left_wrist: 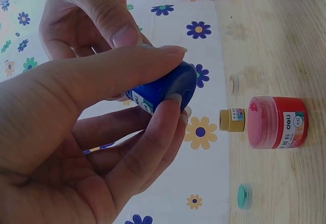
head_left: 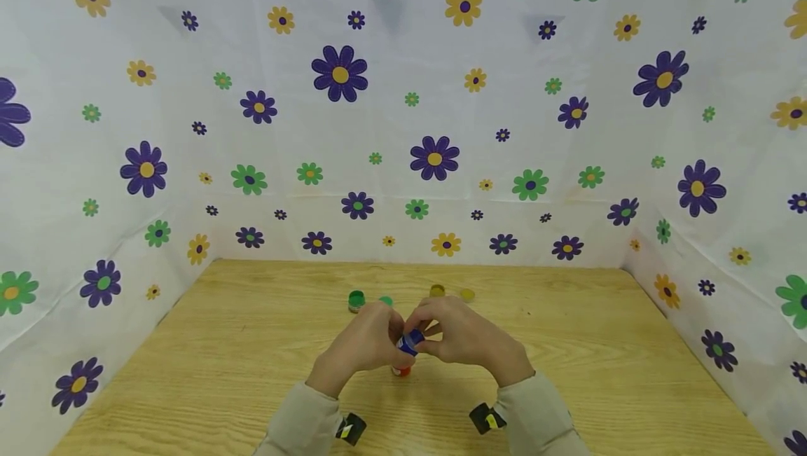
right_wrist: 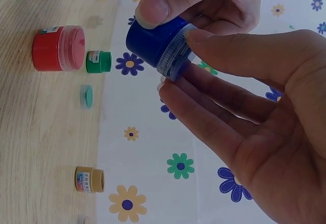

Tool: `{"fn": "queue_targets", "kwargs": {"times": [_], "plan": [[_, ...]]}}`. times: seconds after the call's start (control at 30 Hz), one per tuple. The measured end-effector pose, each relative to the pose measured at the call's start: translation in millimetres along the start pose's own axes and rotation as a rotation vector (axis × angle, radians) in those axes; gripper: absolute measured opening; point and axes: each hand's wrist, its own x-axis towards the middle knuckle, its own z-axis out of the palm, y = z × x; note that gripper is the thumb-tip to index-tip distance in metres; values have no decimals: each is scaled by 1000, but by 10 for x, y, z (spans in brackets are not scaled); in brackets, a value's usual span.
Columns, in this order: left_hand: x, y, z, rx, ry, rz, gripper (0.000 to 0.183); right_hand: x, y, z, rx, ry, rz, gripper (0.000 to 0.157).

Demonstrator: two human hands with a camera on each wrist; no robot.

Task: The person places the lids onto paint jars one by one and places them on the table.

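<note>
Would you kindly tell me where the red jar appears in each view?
Head: the red jar is low centre, partly hidden by the left hand.
Left wrist: the red jar is at the right, near mid-height.
Right wrist: the red jar is at upper left.
Shared landmark: the blue jar, held by the left hand and right hand.

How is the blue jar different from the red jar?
Colour: the blue jar is deep blue, while the red jar is bright red.
Place: the left hand and right hand hold the blue jar up, but the red jar stands on the table, with no hand touching it.
Pose: the blue jar is tilted; the red jar is upright.
Both have see-through, ridged lids.
</note>
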Motion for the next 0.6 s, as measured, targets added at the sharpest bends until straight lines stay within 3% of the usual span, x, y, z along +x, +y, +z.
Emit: {"fn": "queue_targets", "kwargs": {"times": [0.6], "plan": [[-2,6,-11,1,1,13,17,2,20,15,3,-6,-2,22]]}}
